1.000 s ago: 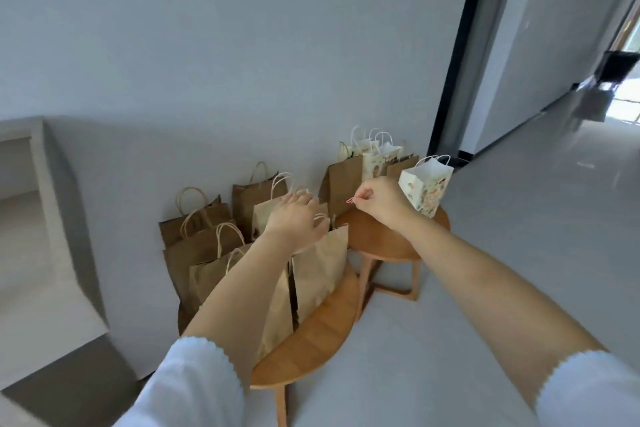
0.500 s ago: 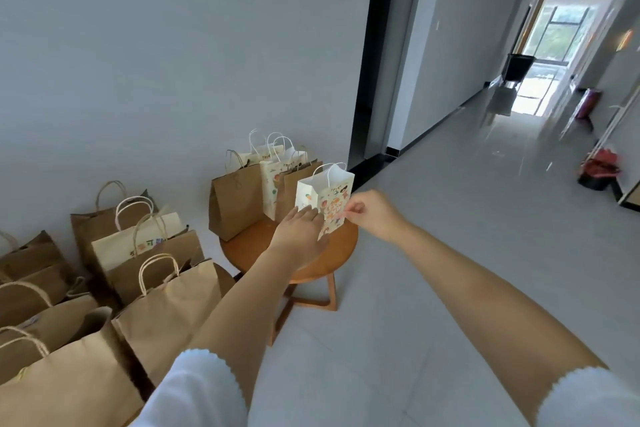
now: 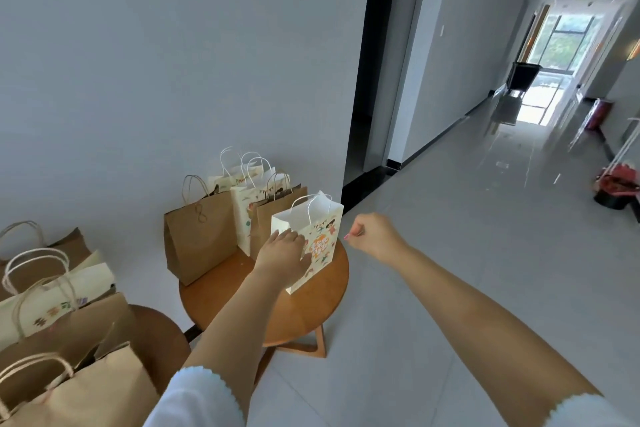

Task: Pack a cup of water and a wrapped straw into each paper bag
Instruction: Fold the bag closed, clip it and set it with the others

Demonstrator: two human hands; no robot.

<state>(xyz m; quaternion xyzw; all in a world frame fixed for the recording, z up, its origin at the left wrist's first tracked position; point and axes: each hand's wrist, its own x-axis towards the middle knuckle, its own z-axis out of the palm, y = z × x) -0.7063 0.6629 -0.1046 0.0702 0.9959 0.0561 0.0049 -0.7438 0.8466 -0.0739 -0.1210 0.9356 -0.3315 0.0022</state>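
A small white printed paper bag [image 3: 323,236] stands open on the round wooden table [image 3: 311,319], near its right edge. My left hand [image 3: 282,253] rests against the bag's left side with fairly straight fingers. My right hand [image 3: 375,236] hovers just right of the bag at the level of its top, fingers curled, pinching a thin wrapped straw [image 3: 348,236] of which only a pink tip shows. No cup of water is in view.
Behind the white bag stand two brown bags [image 3: 199,236] [image 3: 265,218] and a white patterned bag [image 3: 242,208]. Several more paper bags [image 3: 69,329] crowd a second, darker table [image 3: 157,333] at lower left. The wall is behind; a tiled hallway floor [image 3: 450,253] opens right.
My left hand left the brown bags at left and came to the white printed bag. My right hand, still pinching the straw, moved to the bag's right side. The view swung right.
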